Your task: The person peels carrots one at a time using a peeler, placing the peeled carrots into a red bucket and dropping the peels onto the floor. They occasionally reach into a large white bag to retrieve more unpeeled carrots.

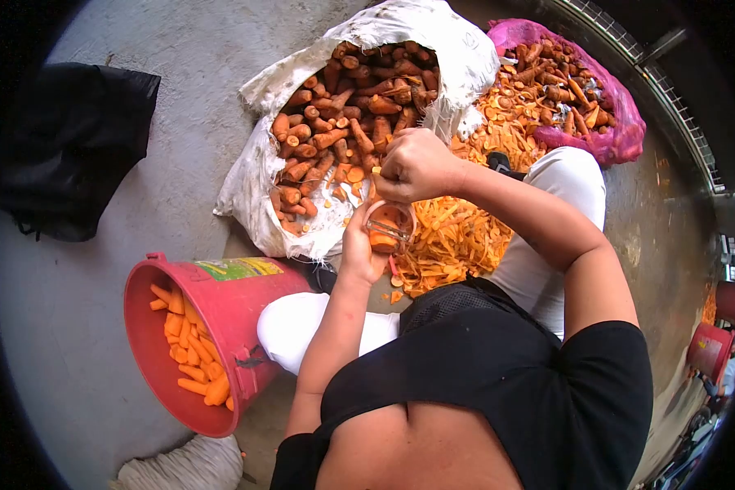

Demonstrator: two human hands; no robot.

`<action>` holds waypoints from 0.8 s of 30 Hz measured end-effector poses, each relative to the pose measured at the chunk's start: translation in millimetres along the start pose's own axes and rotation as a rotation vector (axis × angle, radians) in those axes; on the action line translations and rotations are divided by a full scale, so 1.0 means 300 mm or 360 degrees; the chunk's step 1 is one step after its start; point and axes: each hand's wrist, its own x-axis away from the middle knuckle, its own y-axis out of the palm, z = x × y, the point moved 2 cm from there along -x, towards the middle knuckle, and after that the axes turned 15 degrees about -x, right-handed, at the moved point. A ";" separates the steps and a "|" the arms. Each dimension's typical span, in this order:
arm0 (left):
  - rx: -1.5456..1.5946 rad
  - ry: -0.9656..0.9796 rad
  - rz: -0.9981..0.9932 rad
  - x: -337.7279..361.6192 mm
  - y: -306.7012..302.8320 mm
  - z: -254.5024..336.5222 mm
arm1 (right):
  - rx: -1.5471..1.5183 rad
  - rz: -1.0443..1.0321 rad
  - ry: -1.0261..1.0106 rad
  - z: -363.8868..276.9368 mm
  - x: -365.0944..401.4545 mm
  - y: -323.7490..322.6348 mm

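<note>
My left hand [363,251] is closed round a carrot [383,242], whose orange surface shows beside the fingers. Just above it, my right hand [420,167] is bent into a fist on the peeler [391,228]; the handle is mostly hidden. The peeler's pale, rounded frame and metal blade lie over the carrot. Beyond both hands, a white sack [257,167] gapes open, full of unpeeled carrots [335,122]. Orange peelings [449,245] are heaped on the floor to the right of the hands.
A tilted red bucket [253,286] with peeled carrots [189,339] stands at lower left. At upper right is a pink sack [625,122] of carrots. A black bag [77,147] lies at left, a pale sack [192,465] at bottom. Another person [733,367] is at far right.
</note>
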 end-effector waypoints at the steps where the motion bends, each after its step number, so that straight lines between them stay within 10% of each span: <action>1: -0.0012 0.0003 0.0040 0.005 0.005 0.000 | -0.0002 0.0015 -0.0030 -0.001 0.002 0.002; 9: -0.0293 -0.0013 0.0068 0.024 -0.005 -0.014 | 0.0311 0.0177 -0.0162 0.066 0.007 -0.025; 15: -0.0248 -0.0034 0.0153 0.042 0.020 0.010 | 0.1579 0.0439 0.0102 0.128 0.003 -0.187; 20: -0.0077 -0.0027 0.0091 0.007 -0.002 0.007 | 0.0514 0.0052 0.0964 0.127 -0.004 -0.204; 24: 0.0096 -0.0037 0.0080 -0.006 0.002 0.013 | 0.0041 0.0072 0.0348 0.082 0.003 -0.076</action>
